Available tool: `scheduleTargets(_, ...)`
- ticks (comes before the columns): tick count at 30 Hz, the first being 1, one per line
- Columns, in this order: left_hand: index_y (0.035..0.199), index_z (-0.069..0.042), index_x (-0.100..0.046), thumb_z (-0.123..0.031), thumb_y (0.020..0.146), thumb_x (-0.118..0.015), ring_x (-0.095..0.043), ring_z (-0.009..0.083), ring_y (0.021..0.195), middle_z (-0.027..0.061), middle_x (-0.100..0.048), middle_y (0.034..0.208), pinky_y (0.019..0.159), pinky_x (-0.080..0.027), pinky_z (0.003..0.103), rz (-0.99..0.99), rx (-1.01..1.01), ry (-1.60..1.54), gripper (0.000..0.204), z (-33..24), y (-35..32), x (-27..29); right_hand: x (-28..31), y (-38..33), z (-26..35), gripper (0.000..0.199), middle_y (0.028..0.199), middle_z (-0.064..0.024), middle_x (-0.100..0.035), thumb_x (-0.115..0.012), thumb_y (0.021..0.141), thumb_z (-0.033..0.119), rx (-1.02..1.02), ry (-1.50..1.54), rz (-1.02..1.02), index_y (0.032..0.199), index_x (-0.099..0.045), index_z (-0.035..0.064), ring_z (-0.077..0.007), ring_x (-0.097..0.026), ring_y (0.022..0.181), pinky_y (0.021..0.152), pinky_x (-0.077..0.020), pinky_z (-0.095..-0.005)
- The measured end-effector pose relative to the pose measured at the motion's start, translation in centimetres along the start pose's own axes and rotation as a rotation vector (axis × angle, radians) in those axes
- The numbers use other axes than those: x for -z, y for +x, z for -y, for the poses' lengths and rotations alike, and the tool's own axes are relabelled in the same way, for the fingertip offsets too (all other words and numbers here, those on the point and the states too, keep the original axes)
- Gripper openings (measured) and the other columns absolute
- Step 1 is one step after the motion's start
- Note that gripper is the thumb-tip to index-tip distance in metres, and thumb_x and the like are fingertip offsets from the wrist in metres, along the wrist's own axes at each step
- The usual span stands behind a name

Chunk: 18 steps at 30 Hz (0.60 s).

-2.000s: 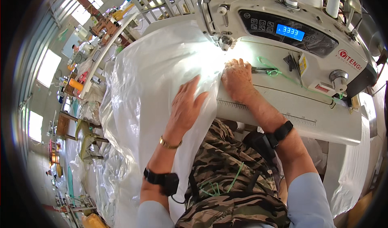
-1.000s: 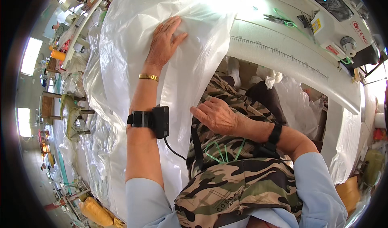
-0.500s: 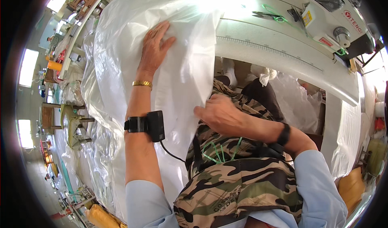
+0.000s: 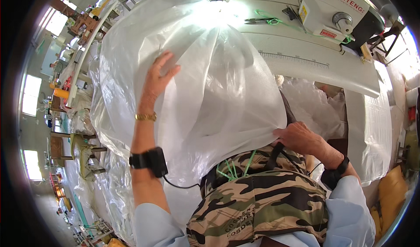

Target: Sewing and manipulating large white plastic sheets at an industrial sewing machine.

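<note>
A large white translucent plastic sheet spreads from under the sewing machine's bright lamp down over my lap, with folds fanning out from the needle area. My right hand pinches the sheet's near right edge and holds it stretched out to the right. On the left part of the sheet is my left hand, its fingers apart and thumb spread, holding nothing. Whether its palm touches the plastic I cannot tell. Beneath the near edge, my camouflage apron shows, with green strings on it.
The white sewing machine stands at the far right on a table with a ruler strip. Scissors with green handles lie beside the lamp. More plastic sheeting hangs below the table. A wooden stool stands at the left.
My right hand has moved right, drawing the sheet's edge across my lap. My left hand has shifted slightly left and nearer. The whole view has also shifted.
</note>
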<state>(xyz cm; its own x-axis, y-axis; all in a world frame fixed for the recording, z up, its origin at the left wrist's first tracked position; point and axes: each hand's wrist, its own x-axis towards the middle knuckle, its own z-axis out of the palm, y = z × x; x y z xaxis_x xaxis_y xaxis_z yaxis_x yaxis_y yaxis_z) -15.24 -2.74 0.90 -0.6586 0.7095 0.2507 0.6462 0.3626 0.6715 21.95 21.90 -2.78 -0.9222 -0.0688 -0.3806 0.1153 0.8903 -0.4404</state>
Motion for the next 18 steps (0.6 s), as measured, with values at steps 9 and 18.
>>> scheduleTargets(9,0.127,-0.002,-0.055,-0.016,0.084,-0.072,-0.061,0.0266,0.11,0.0154,-0.062,0.12,0.085,-0.05,0.037,-0.254,0.239,0.185,0.048,-5.8,-10.7,-4.2,3.3,5.7,5.1,0.013,0.084,-0.0153,-0.063,-0.061,0.091,0.013,0.276,0.304,-0.66,0.093,-0.064,0.0007,-0.0356,-0.062,0.074,0.066,-0.0494,-0.0407)
scheduleTargets(18,0.085,0.003,-0.064,-0.012,0.088,-0.068,-0.04,0.0104,0.059,0.0012,-0.051,0.063,0.058,-0.038,0.028,-0.238,0.316,-0.013,0.016,-3.6,-13.7,-2.2,6.8,10.3,9.3,0.016,0.084,-0.0125,-0.065,-0.062,0.09,0.018,0.476,0.098,-0.763,0.084,-0.064,0.003,-0.0334,-0.064,0.076,0.066,-0.05,-0.041)
